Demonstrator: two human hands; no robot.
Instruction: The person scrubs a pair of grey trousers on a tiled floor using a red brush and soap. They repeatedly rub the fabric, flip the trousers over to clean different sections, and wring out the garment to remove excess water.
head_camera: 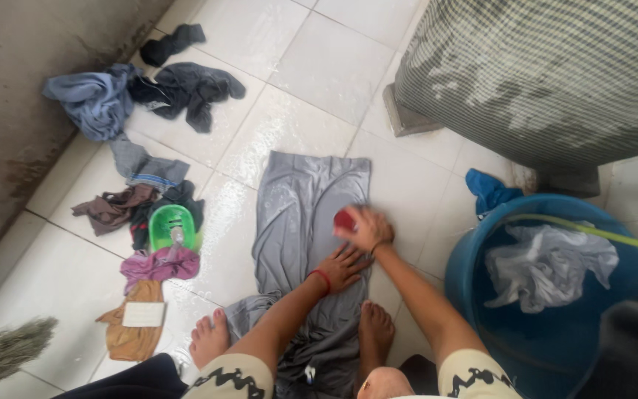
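One grey garment (300,222) lay flat on the wet tiled floor (297,66). The left hand (342,266) pressed it, fingers spread and holding nothing. The right hand (367,227) closed round one red brush (344,219) on the cloth. One blue tub (467,284) held a pale cloth (548,266) and a green hose (592,230).

both arms stretched forward and down; left hand (342,266) flat, fingers spread, red band on wrist; right hand (367,227) curled shut, knuckles up
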